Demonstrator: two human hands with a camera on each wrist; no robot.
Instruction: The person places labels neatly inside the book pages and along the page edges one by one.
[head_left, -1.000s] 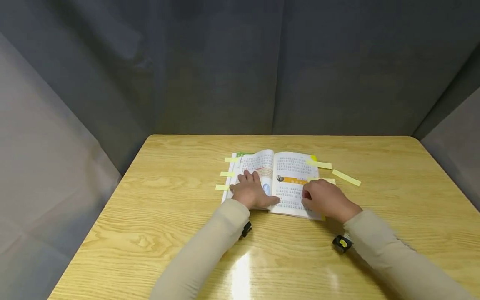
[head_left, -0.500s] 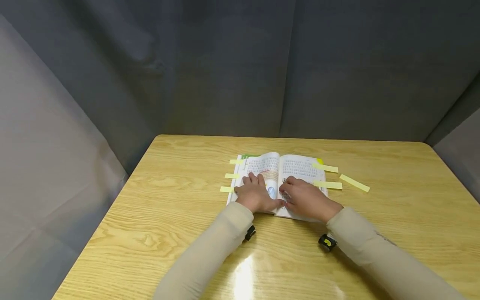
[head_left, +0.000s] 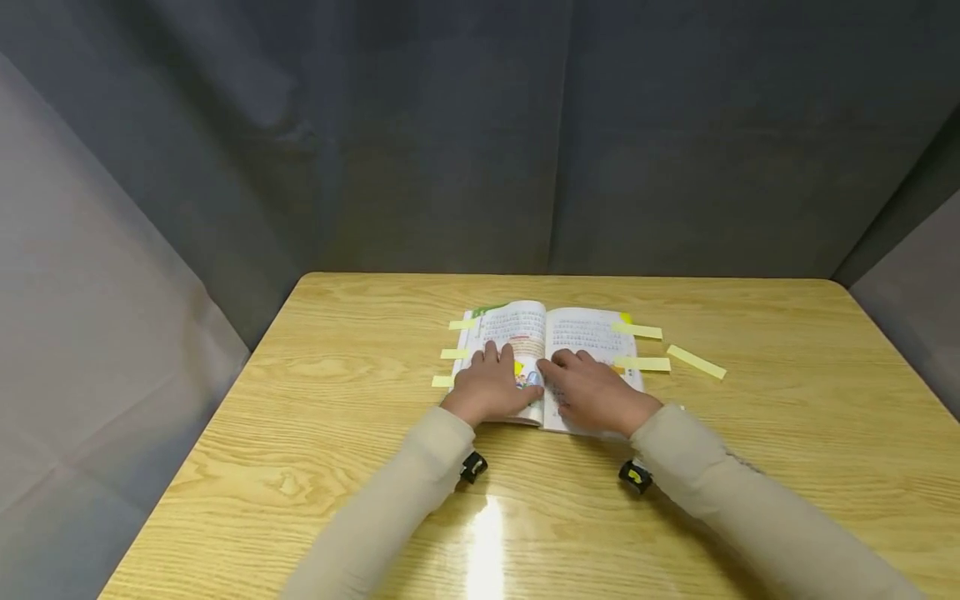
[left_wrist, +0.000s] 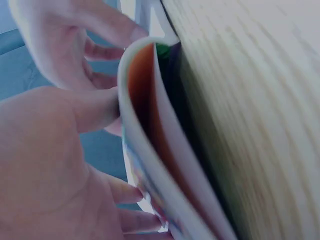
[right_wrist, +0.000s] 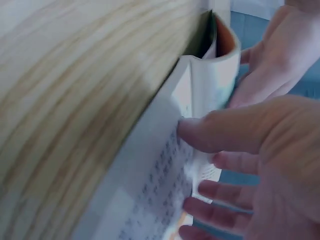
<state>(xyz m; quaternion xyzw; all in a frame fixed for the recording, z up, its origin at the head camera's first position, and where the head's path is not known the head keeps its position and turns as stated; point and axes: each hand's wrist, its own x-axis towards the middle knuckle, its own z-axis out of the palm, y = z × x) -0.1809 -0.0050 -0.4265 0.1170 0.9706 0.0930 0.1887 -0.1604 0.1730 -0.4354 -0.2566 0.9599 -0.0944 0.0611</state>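
An open book (head_left: 585,333) lies on the table, its left pages arched up near the spine. My left hand (head_left: 491,383) rests spread on the left page, the thumb reaching toward the fold; in the left wrist view its fingertips touch the curved pages (left_wrist: 145,145). On the right page beside the fold lies my right hand (head_left: 596,392), fingers slightly bent, and the right wrist view has its thumb and fingertips against the printed page (right_wrist: 160,175). Nothing is pinched by either hand. Yellow sticky strips (head_left: 641,364) stick out from the book's left and right edges.
One loose yellow strip (head_left: 696,362) lies on the wooden table (head_left: 337,375) to the right of the book. Dark grey curtain (head_left: 435,142) hangs behind the table's back edge, with lighter cloth (head_left: 90,292) at the left.
My right hand has moved left from the right page's outer part to beside the fold, uncovering the lower strip on that side. The left hand stays on the left page.
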